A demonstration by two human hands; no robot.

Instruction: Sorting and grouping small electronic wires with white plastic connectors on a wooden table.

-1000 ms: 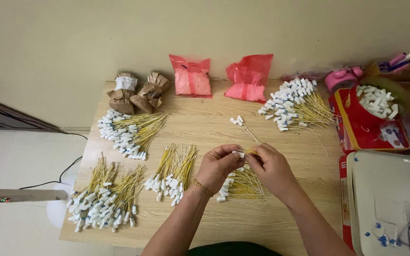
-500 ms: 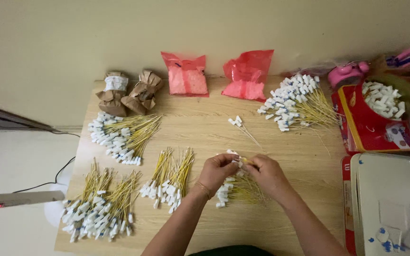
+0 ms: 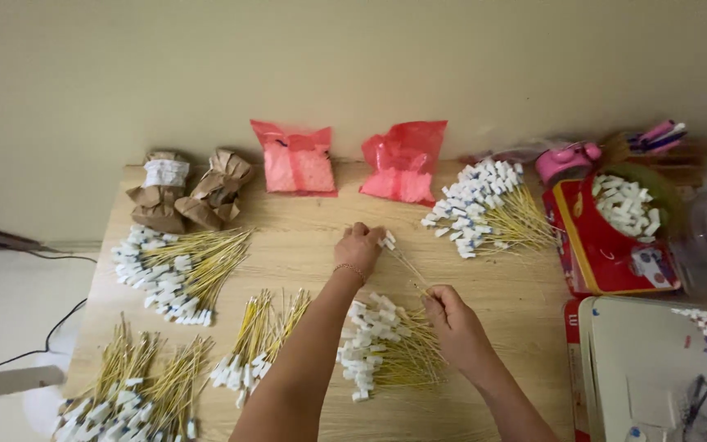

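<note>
In the middle of the worktop (image 3: 304, 237), our left hand (image 3: 359, 245) pinches the white tips and our right hand (image 3: 452, 315) pinches the yellow ends of a few thin sticks (image 3: 407, 263). They look light and bendy, so we hold the ends softly.

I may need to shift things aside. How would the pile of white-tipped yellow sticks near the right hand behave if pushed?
The pile of white-tipped sticks lies loose and unbound, so it would probably scatter rather than slide as one. The sticks look thin, so likely light and somewhat bendy. Being slender, some may roll across the wooden table.
</note>
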